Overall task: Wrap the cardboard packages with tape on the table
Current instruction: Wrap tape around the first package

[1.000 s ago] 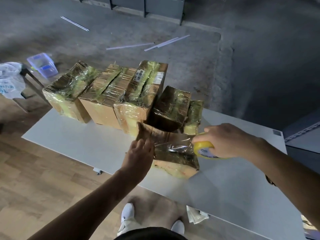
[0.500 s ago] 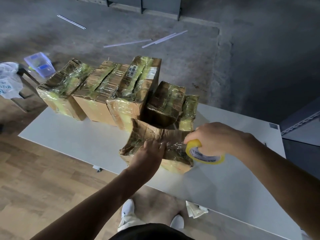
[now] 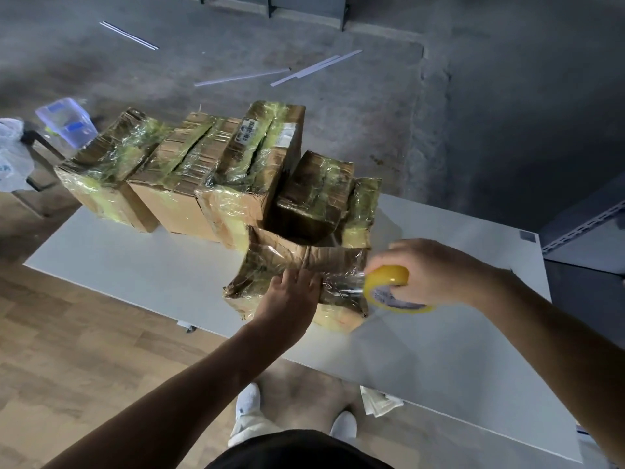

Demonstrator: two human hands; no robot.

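**Tension before pressure**

Your left hand [image 3: 287,299] presses flat, fingers straight, on the crumpled cardboard package [image 3: 338,262] near the front edge of the table [image 3: 135,265], before the wrapped row [image 3: 209,164]. Your right hand [image 3: 436,269] grips the yellow tape roll [image 3: 389,282] at its right end. Pull the strip taut and low across the top, smoothing it down behind the roll.

The left forearm [image 3: 203,377] reaches up from the lower left, bare. The left hand [image 3: 291,296] lies palm down, its fingers straight and close together, pressing on the top of the package [image 3: 338,262]. The right forearm [image 3: 558,333] comes in from the right edge, and the right hand [image 3: 429,269], knuckles up, grips the tape roll [image 3: 389,279] with curled fingers just beside the left hand.
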